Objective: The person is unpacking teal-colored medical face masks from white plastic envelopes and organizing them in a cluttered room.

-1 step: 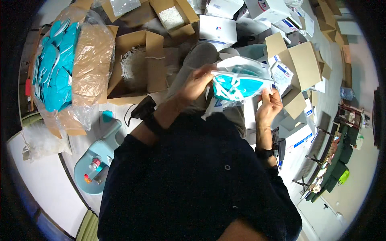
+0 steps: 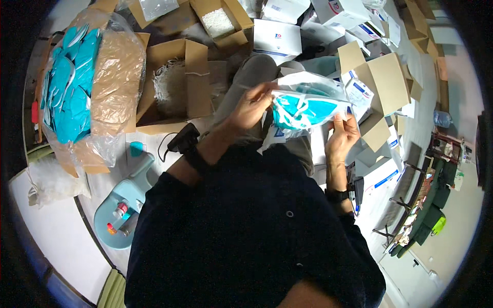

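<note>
A clear plastic bag (image 2: 328, 91) is stretched between my two hands in front of my lap. Inside it lies a teal face mask (image 2: 310, 114) with white straps bunched toward its left side. My left hand (image 2: 251, 107) pinches the bag's left edge, fingers closed over it. At the bag's lower right corner, my right hand (image 2: 343, 134) grips the plastic between thumb and fingers. Just right of the bag, white printed packets (image 2: 358, 92) lie against an open cardboard box (image 2: 389, 82).
A plastic-lined box at left holds a heap of teal masks (image 2: 74, 87). White straps (image 2: 167, 84) fill part of a cardboard box (image 2: 197, 77) beside it. White cartons (image 2: 277, 38) are piled at the far side. A pale blue stool (image 2: 110, 205) holding a bottle stands lower left.
</note>
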A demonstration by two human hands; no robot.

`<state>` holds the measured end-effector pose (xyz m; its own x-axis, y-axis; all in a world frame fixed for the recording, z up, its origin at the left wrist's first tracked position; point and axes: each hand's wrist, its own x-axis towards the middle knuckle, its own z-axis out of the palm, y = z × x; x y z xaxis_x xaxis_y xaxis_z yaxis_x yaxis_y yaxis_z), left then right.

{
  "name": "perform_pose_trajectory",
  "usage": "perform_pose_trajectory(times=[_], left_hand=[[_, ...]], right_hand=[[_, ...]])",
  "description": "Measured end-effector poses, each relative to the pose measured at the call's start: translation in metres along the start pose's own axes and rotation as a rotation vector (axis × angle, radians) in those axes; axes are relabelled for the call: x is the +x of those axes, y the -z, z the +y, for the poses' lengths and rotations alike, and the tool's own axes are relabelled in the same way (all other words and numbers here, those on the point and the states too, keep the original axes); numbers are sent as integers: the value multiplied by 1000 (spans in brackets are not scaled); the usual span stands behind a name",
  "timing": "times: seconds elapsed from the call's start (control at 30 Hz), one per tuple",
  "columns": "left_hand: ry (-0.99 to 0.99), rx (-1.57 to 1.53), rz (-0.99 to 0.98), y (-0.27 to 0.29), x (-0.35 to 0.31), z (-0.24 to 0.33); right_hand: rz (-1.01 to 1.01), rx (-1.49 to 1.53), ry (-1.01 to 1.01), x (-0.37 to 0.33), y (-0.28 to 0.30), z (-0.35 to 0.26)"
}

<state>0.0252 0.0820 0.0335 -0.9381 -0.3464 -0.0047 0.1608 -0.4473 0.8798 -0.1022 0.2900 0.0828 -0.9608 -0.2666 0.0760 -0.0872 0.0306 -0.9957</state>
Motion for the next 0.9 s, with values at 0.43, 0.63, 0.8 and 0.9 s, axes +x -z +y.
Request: perform_pose_trajectory(times=[0.43, 0.63, 0.8, 0.9], left_hand=[[-509, 966, 368, -60, 0, 52], [-423, 1009, 330, -63, 1, 49], [-511, 992, 215, -57, 4, 44], [-453, 619, 268, -57, 3, 39]], right_hand=[[4, 597, -453, -12, 30, 75], [-168, 678, -489, -17, 22, 58], [-38, 561, -572, -21, 27, 75], [-138, 633, -443, -12, 28, 67]])
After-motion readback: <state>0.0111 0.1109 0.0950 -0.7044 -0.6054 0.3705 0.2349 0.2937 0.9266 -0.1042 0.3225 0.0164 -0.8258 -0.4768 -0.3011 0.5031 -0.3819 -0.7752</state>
